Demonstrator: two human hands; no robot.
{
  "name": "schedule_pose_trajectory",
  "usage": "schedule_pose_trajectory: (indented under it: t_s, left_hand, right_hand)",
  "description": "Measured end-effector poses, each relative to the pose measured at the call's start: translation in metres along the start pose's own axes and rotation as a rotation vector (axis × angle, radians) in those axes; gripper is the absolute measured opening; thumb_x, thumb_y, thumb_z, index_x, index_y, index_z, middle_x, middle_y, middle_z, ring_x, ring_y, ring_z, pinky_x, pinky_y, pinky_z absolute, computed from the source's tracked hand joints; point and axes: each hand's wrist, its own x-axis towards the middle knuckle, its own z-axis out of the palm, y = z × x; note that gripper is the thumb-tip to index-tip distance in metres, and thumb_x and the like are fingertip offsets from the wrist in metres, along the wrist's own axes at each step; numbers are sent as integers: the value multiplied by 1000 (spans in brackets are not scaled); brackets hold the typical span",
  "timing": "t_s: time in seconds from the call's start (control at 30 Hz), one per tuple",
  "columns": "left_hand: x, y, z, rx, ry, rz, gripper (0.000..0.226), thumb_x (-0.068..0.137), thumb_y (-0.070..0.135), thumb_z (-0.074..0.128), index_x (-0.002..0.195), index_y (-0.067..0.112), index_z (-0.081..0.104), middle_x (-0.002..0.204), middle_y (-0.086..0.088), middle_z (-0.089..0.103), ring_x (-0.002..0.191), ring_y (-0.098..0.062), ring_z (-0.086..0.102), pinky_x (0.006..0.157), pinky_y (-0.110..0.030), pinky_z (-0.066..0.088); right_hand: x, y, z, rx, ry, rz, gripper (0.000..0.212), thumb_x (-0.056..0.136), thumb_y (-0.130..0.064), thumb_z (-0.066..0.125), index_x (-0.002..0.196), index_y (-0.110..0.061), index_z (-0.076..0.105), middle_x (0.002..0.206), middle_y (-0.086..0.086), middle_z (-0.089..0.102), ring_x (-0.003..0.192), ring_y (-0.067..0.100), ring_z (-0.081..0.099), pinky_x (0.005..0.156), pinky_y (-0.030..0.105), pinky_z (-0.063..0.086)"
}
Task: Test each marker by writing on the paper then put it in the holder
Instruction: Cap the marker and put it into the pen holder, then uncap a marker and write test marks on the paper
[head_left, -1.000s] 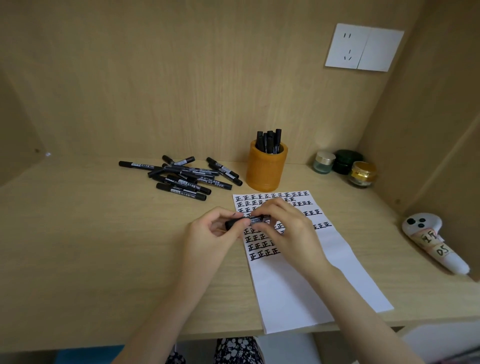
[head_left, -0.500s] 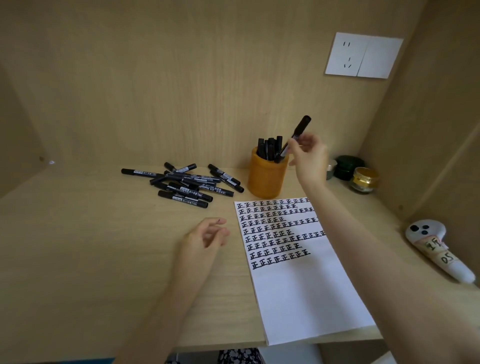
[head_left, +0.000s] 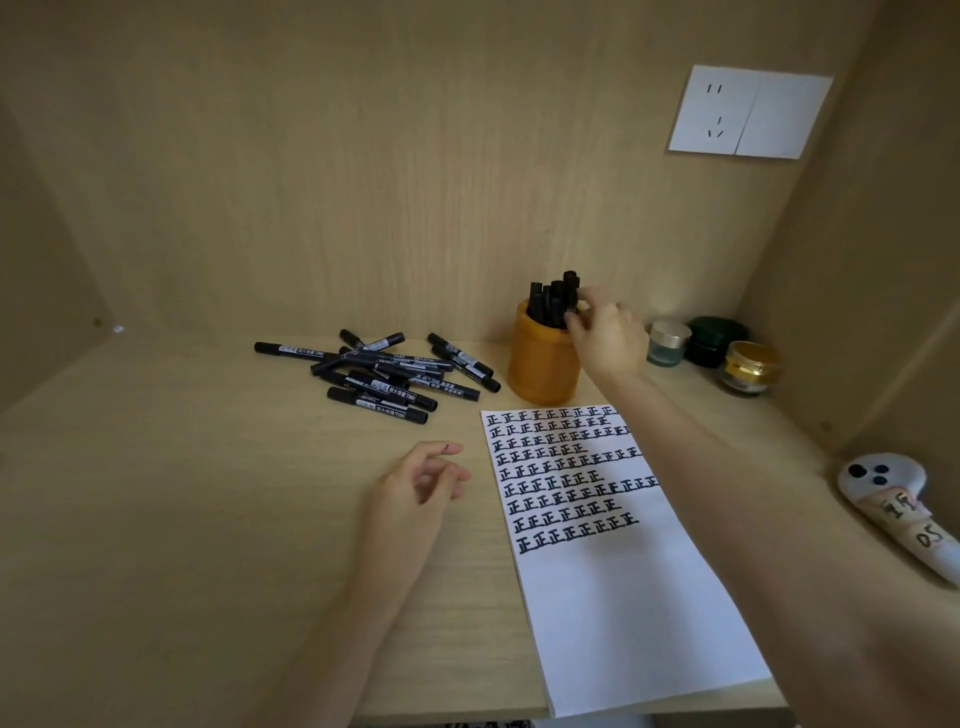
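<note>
Head view, looking down at the tabletop (head_left: 208, 519).

Right hand (head_left: 610, 340) up at the top of the orange holder (head_left: 540, 369), at the back, just past the far end of the paper (head_left: 623, 597). Fingers (head_left: 589, 312) curled in and pinching a black marker (head_left: 571, 288). Marker upright, low end down inside the holder among the other markers (head_left: 540, 301), cap end sticking out on top. Looks almost put in, but not let go yet.

Left hand (head_left: 415, 488) resting on the tabletop just beside the left edge of the paper. Fingers (head_left: 447, 470) loose and a little bent, holding nothing. A small dark spot on one fingertip, maybe ink.

Paper full of black marks in its top half, about nine rows. Bottom half white. So lots of testing done, by the look of it, and room for more.

Pile of markers (head_left: 389, 374) lying flat to the left of the holder, near it but not touching. All capped, as far as can be told. A good many there, maybe more than in the holder. Most likely the ones left to test.

So, this marker tested and nearly put away. Somewhere around the middle of the job, at a guess. Next, most likely: a new marker from the pile, cap off, a mark on the paper, cap on, into the holder.
</note>
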Motion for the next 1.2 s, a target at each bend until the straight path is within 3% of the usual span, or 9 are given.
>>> schedule_pose_trajectory:
  t_s: [0.17, 0.33, 0.4, 0.53, 0.63, 0.77, 0.9, 1.0, 1.2]
  left_hand:
    - [1, 1, 0, -17, 3, -13, 20, 90, 16, 57, 107, 27, 60, 85, 12, 70, 78, -1, 66, 80, -25, 55]
    - [7, -3, 0, -31, 23, -19, 20, 92, 13, 55, 108, 23, 62, 87, 10, 70, 81, -5, 67, 83, -30, 55]
    - [12, -5, 0, -29, 34, -27, 21, 92, 13, 54, 108, 24, 62, 89, 11, 70, 83, -5, 66, 84, -30, 54]
    - [29, -11, -8, 64, 53, -22, 28, 90, 8, 55, 109, 29, 59, 102, 10, 67, 93, -3, 62, 90, -26, 50]
    - [46, -21, -17, 274, 67, 33, 35, 89, 3, 54, 117, 23, 59, 117, 8, 60, 108, -6, 55, 100, -29, 44]
    - [68, -27, -29, 581, 73, 165, 42, 88, 1, 53, 126, 19, 56, 130, 0, 52, 125, -16, 41, 105, -30, 33]
    - [87, -30, -35, 819, 15, 218, 42, 90, 5, 53, 130, 16, 52, 133, -6, 51, 127, -21, 40, 106, -34, 32]
    - [95, -33, -36, 896, -32, 225, 40, 92, 10, 51, 132, 16, 50, 133, -7, 49, 125, -22, 41, 104, -35, 34]
    - [96, -33, -36, 905, -64, 263, 31, 89, 18, 60, 119, 16, 61, 118, -5, 52, 114, -22, 44, 98, -35, 39]
  right_hand:
    - [6, -4, 1, -80, -51, 41, 25, 96, -22, 52, 114, -9, 63, 106, 18, 63, 112, 33, 51, 75, 36, 40]
    - [17, -1, 2, -209, -261, 43, 36, 100, -28, 40, 110, -8, 68, 134, 18, 45, 128, 35, 28, 101, 40, 30]
    - [14, 3, 3, -177, -286, 38, 41, 101, -29, 34, 111, -8, 68, 134, 17, 45, 126, 34, 30, 101, 39, 28]
    - [-6, 2, -2, 87, -7, 62, 34, 97, -20, 46, 126, -7, 59, 132, 15, 49, 125, 30, 30, 100, 32, 27]
    - [-26, 0, -5, 232, 95, 34, 30, 95, -13, 49, 122, -8, 61, 127, 12, 51, 123, 25, 31, 97, 24, 27]
    - [-57, -1, -5, 404, -24, 23, 22, 95, -11, 50, 110, -13, 66, 120, 1, 50, 110, 8, 23, 94, 16, 20]
    - [-85, -2, -4, 493, -49, 0, 21, 93, -9, 50, 100, -19, 67, 112, -4, 56, 106, 5, 29, 93, 22, 31]
    - [-97, -3, -8, 506, -61, -10, 21, 93, -8, 51, 99, -21, 67, 108, -8, 56, 106, 6, 33, 90, 26, 37]
    - [-110, -2, -13, 540, -105, -3, 22, 93, -7, 52, 98, -21, 67, 106, -11, 58, 106, 3, 34, 85, 9, 30]
